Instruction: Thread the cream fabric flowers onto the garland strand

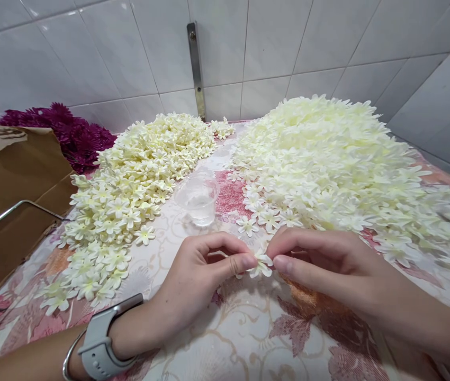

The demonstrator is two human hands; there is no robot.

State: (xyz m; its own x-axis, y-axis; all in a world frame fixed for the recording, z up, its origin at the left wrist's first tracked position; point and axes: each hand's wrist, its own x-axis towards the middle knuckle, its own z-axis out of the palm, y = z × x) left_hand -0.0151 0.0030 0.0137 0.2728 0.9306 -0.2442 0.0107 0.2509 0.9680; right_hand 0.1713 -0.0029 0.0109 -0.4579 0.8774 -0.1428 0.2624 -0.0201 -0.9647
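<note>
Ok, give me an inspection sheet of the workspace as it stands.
Surface: floral tablecloth, largely covered.
Job's things: cream flower pinched between both hands; left pile and larger right pile of the same flowers.
Clutter: clear plastic cup between piles; purple flowers and cardboard box at left.
Grippers: left hand, watch on wrist, and right hand, both shut on the flower.
Cables: nothing seen.
Surroundings: white tiled wall, metal strip.
</note>
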